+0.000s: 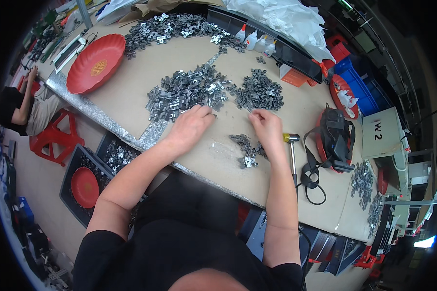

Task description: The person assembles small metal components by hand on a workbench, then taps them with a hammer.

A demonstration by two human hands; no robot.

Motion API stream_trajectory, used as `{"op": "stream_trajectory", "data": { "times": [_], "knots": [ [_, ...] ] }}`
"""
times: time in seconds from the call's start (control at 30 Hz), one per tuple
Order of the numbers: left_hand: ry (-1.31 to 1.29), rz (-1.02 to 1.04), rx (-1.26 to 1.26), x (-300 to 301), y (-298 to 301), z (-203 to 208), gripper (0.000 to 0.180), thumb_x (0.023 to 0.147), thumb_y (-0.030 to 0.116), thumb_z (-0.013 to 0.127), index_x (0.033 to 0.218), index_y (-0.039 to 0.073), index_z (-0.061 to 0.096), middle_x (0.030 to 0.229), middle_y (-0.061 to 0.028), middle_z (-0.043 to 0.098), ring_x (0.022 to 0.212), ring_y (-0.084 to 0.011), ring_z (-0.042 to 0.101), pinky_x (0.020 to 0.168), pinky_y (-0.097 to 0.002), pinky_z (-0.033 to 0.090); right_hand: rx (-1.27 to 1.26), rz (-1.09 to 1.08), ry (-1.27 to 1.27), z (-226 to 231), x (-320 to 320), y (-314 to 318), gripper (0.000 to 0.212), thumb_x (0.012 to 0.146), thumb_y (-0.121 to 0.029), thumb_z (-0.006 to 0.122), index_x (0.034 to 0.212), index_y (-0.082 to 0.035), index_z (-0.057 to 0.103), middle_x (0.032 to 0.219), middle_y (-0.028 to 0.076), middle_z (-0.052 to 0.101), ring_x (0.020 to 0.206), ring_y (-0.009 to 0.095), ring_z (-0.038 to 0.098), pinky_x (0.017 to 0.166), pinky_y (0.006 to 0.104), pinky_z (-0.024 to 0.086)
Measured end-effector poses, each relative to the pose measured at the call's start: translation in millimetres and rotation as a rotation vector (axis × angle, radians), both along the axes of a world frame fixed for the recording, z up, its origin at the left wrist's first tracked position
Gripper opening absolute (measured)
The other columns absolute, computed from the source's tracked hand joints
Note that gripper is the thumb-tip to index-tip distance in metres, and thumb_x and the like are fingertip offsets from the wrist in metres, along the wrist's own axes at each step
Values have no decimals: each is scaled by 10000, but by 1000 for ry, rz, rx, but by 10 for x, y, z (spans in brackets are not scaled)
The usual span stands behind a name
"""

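My left hand (193, 127) is closed, fingertips pinched together at the near edge of a large pile of small metal clips (187, 89). A small dark piece shows at its fingertips, too small to make out fully. To its right, my right hand (268, 127) is also closed in a pinch, just in front of a smaller, darker pile of metal parts (260, 91). What it holds, if anything, is hidden. Between my forearms, by the right wrist, lies a little cluster of metal parts (248, 151). A hammer (291, 145) with a yellow-ended head lies right of my right forearm.
A red scalloped tray (97, 63) sits far left. More clips (179, 26) and several small bottles (251, 40) line the back. A black strapped device (335, 136) rests at right. Bins (77, 199) stand below the table's left edge. Another person (22, 104) sits at far left.
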State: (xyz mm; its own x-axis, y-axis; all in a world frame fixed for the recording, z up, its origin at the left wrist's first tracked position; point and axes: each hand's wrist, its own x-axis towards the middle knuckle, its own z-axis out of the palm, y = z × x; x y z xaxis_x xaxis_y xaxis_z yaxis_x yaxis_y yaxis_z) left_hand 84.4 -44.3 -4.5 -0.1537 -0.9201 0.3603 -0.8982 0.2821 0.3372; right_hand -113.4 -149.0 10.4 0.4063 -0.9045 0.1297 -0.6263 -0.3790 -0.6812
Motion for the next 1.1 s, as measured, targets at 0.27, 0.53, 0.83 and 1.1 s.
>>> {"op": "stream_trajectory", "data": {
  "times": [0.27,0.53,0.83,1.1],
  "knots": [
    [200,38,-3,-44,-25,9,248,679,19,547,923,-13,521,895,-90,525,783,-221,534,684,-312,462,-239,-89,511,129,392,-185,402,660,-324,687,863,4,573,893,188,566,794,344,580,692,393,471],
    [1906,25,652,-200,-114,-31,135,855,39,450,953,-42,496,902,-115,555,703,-159,576,589,-252,495,-59,92,204,64,121,-263,256,685,-123,636,858,42,546,782,207,584,722,320,579,666,351,450],
    [2036,95,656,-373,-281,0,146,858,21,424,966,-45,496,914,-139,575,738,-185,588,645,-249,509,433,27,-633,29,-30,71,222,757,14,528,977,9,556,657,-1,542,575,44,512,537,176,438],
    [1883,148,515,-538,-324,-72,186,814,55,448,956,-38,524,847,-92,577,734,-154,559,592,-254,458,668,18,-906,91,97,192,277,765,38,519,1042,38,500,802,69,559,580,107,559,523,195,500]
  ]
}}
